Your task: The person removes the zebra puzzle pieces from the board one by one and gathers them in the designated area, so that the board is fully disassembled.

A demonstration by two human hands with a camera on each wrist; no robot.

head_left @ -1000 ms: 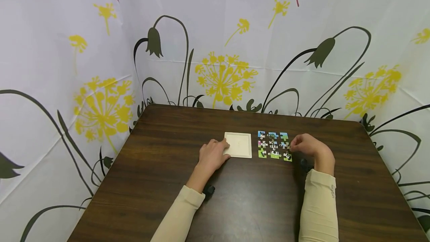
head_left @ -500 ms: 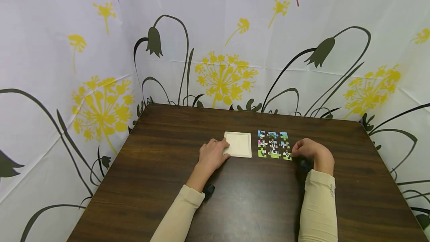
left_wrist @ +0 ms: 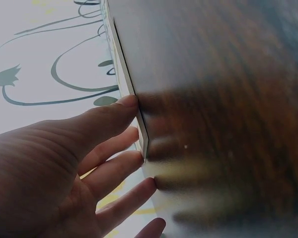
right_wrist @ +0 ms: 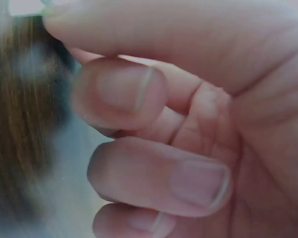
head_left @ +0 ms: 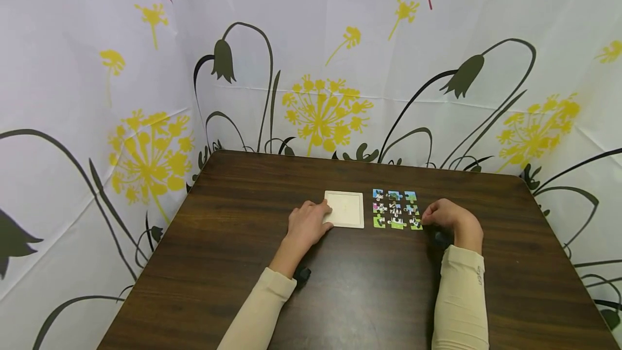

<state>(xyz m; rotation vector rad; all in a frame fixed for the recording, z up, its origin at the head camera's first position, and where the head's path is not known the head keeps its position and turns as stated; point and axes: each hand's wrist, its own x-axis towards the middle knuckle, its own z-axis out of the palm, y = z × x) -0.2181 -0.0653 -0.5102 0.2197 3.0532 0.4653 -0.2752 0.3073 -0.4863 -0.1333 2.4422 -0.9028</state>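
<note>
A pale square wooden puzzle tray [head_left: 346,209] lies on the table in the head view. My left hand [head_left: 307,224] rests at its left side, thumb and fingertips touching the rim, fingers fairly straight. In the left wrist view the thumb [left_wrist: 109,116] lies against the tray's thin edge [left_wrist: 125,74]. Right of the tray lie several printed jigsaw pieces [head_left: 394,209] in rows with small gaps. My right hand [head_left: 452,217] pinches the lower right jigsaw piece [head_left: 416,223] at its right edge. The right wrist view shows the other fingers [right_wrist: 159,176] curled; the pinch itself is mostly hidden.
The dark wooden table [head_left: 369,285] reaches back to a white curtain [head_left: 311,42] printed with flowers. A dark wrist camera [head_left: 302,276] sits under the left wrist and another dark wrist camera [head_left: 441,239] by the right one.
My right hand has moved slightly toward me from the middle row to the lower right jigsaw piece, which has shifted a little up toward its row. My left hand has stayed still.
</note>
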